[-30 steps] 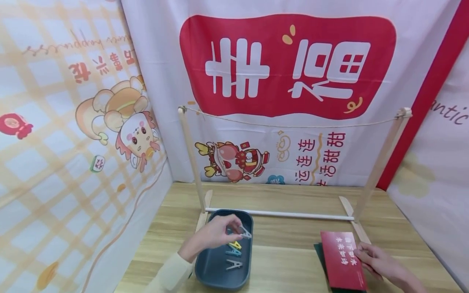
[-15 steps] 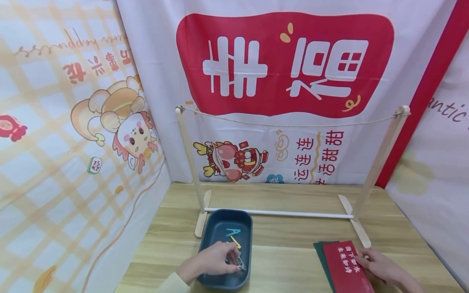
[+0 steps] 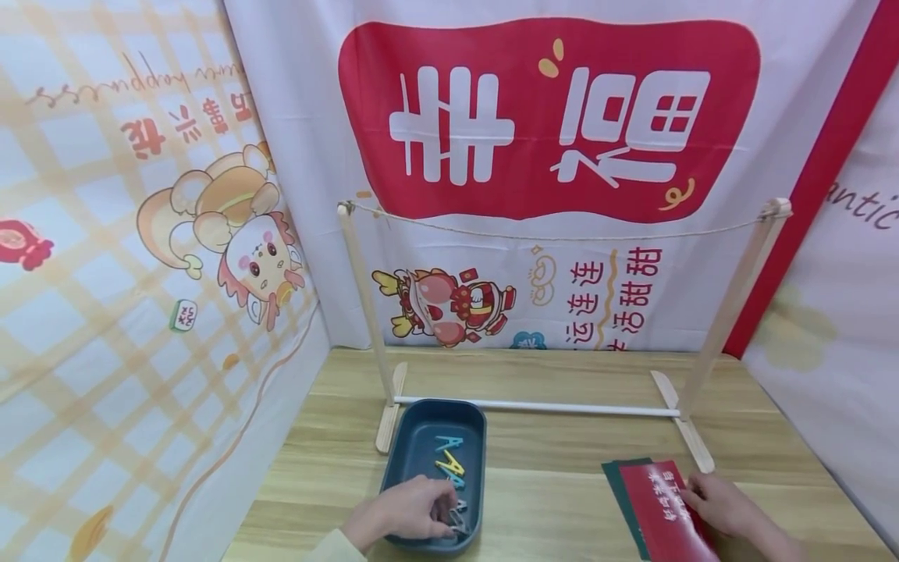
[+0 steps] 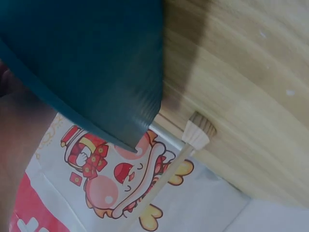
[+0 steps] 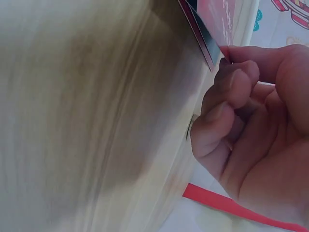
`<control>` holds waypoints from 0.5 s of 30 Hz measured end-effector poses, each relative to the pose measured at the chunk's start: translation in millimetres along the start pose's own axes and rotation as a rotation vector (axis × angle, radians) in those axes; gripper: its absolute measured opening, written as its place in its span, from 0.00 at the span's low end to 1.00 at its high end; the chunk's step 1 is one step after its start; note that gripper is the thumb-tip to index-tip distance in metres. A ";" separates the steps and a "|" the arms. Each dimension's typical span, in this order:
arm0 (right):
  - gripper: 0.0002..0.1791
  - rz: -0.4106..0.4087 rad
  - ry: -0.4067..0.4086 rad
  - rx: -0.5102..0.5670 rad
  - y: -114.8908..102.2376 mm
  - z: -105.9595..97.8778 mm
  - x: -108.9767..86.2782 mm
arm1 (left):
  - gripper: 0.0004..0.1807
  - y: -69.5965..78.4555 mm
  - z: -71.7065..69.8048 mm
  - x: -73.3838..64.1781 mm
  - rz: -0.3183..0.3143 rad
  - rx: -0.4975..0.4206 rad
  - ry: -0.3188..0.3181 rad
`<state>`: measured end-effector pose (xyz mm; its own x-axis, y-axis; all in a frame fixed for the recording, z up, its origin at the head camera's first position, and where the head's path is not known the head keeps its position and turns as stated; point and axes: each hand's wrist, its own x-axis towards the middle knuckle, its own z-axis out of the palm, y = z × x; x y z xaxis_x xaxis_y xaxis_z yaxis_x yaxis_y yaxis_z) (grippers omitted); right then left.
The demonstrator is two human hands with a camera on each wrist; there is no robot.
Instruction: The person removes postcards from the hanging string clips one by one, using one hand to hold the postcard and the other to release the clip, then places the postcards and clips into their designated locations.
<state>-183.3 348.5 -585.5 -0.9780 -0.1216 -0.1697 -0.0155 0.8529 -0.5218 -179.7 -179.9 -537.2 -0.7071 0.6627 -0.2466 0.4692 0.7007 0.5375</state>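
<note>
In the head view, my left hand [image 3: 410,507] reaches into the near end of a dark blue tray [image 3: 481,453], its thumb and fingers pinching a grey clothespin [image 3: 460,523]. Beyond it in the tray lie teal, yellow and blue clothespins [image 3: 449,464] in a row. The tray wall [image 4: 91,72] hides the fingers in the left wrist view. At the right, my right hand [image 3: 730,503] pinches the edge of a red card [image 3: 663,507] with white lettering. A dark green card [image 3: 625,499] shows from underneath. The right wrist view has thumb and forefinger on the card's edge.
Behind the tray stands a wooden frame with two posts [image 3: 737,304], a sagging string [image 3: 562,237] between their tops and a white bar [image 3: 562,407] low down. Its right foot [image 3: 695,445] lies near the cards. Printed cloths [image 3: 309,156] hang around the wooden table [image 3: 548,499].
My left hand has brought the grey clothespin from the tray's middle down to its near end. My right hand has lowered the red card toward the table, over the green one.
</note>
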 end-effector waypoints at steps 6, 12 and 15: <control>0.06 0.068 -0.032 -0.025 -7.4 1.0 0.1 | 0.12 -3.0 -0.3 0.7 -0.043 0.113 -0.012; 0.10 0.080 -0.074 -0.079 -11.7 0.5 -2.1 | 0.14 -7.7 3.2 2.2 -0.081 0.187 0.011; 0.11 0.099 -0.090 -0.103 -13.1 -0.1 -2.1 | 0.14 -9.3 4.7 1.5 -0.084 0.195 0.026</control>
<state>-181.1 337.6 -578.3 -0.9533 -0.0754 -0.2926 0.0542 0.9100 -0.4111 -182.6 -184.2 -546.3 -0.7605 0.5944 -0.2615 0.4996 0.7928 0.3491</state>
